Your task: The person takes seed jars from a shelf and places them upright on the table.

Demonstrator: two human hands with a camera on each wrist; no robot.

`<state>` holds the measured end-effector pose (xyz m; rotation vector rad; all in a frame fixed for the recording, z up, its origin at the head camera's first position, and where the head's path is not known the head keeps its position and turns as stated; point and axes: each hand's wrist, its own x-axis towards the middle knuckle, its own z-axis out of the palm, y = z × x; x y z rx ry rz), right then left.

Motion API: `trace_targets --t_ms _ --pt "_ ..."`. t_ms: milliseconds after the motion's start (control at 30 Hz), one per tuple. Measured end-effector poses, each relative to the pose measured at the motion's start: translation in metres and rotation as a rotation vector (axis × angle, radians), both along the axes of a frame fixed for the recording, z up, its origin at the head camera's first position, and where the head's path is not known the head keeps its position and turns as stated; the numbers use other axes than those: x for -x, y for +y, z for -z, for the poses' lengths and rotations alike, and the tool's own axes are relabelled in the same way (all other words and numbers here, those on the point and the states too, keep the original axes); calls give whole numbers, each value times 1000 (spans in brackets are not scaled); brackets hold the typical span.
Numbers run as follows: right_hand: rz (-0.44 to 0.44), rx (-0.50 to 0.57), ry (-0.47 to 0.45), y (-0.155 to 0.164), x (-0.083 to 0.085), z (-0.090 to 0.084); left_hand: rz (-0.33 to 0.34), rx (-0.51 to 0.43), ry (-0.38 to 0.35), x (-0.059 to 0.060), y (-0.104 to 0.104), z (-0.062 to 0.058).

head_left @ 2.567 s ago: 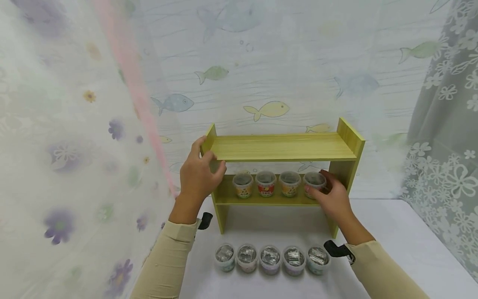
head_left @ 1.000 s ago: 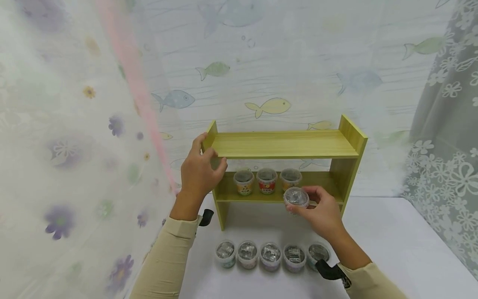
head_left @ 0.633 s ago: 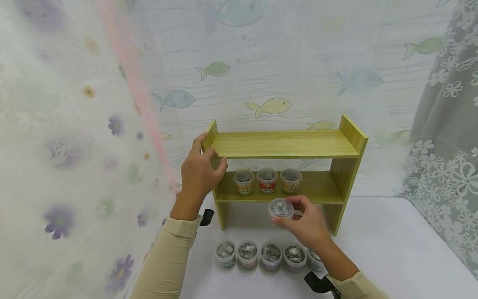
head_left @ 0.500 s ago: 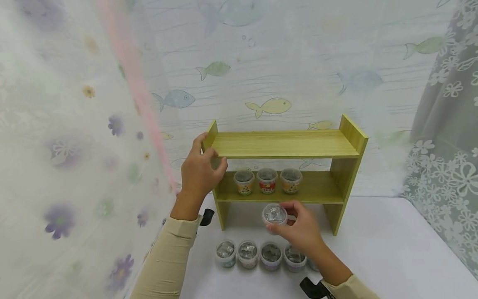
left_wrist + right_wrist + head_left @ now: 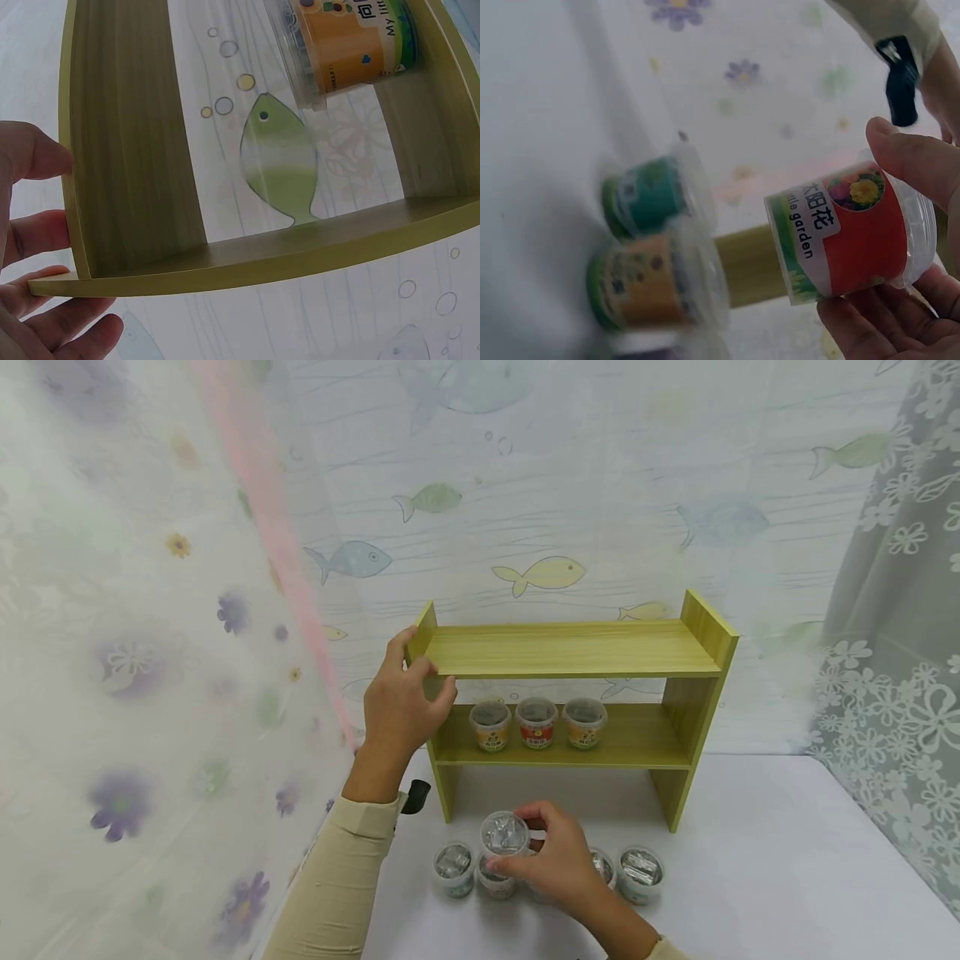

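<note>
I have the red-labelled cup [image 5: 505,833] in front of the shelf [image 5: 573,652], pinched between the right hand's [image 5: 553,858] thumb and fingers, just above the row of cups [image 5: 493,887] on the counter [image 5: 795,835]. The left hand [image 5: 401,706] is clamped on the shelf's upper left corner. On its middle tier [image 5: 637,737], board runs from three cups [image 5: 536,727] to the right panel [image 5: 697,714]; counter stretches beyond.

Fish-print cloth [image 5: 577,510] behind, flowered sheet [image 5: 142,693] left, lace-patterned curtain [image 5: 903,643] right.
</note>
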<state>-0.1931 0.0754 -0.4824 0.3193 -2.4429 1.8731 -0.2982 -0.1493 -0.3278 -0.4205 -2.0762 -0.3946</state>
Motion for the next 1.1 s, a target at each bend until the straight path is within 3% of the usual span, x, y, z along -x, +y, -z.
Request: trace_targets --t_ms 500,733,967,1100 --pt "-108 -61 6 -46 -26 38 -3 6 -11 1 0 1" --pt "-130 -165 97 -59 -32 59 6 0 -7 2 -1 2" --pt "-82 -246 311 -72 -36 80 5 -3 0 3 -1 2" --pt "-67 -275 323 -77 -39 83 2 -8 -12 3 -1 2"
